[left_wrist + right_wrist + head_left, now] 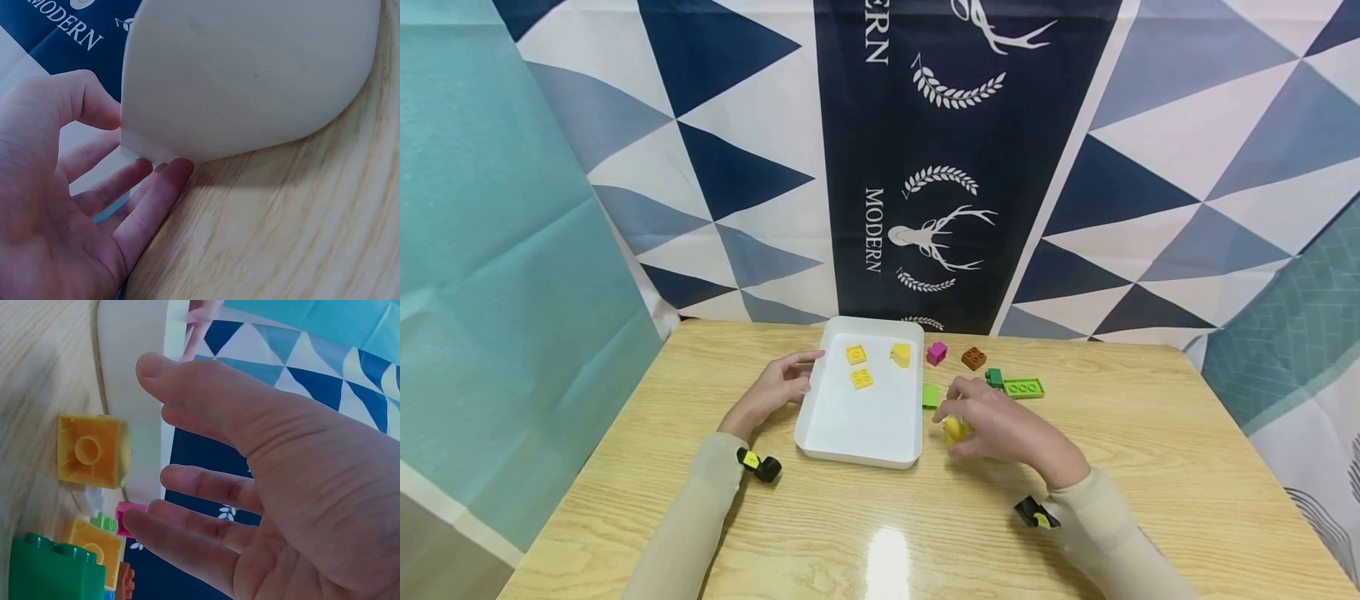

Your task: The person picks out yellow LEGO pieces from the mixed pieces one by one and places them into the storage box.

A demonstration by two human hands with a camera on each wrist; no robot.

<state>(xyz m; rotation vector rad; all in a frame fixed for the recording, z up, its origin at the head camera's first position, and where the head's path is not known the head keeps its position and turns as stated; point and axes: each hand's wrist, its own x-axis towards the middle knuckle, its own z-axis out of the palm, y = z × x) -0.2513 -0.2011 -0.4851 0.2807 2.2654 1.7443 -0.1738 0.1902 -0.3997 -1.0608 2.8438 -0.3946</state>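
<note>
A white tray (859, 427) sits mid-table and holds three yellow bricks (860, 377). My left hand (801, 375) rests against the tray's left rim. Seen from the left wrist, its thumb and straight fingers (156, 187) touch the tray's outer wall (250, 69). My right hand (958, 417) hovers just right of the tray with its fingers (206, 487) spread and relaxed. Under them a yellow brick (92, 450) lies tipped on the wood (953, 429), not held. A second yellow brick (94, 545) and a green brick (56, 570) lie close by.
Right of the tray lie a pink brick (936, 352), a brown brick (973, 358), a dark green brick (994, 377), a long light green brick (1024, 387) and a light green piece (930, 395). A patterned cloth hangs behind the wooden table (1150, 433).
</note>
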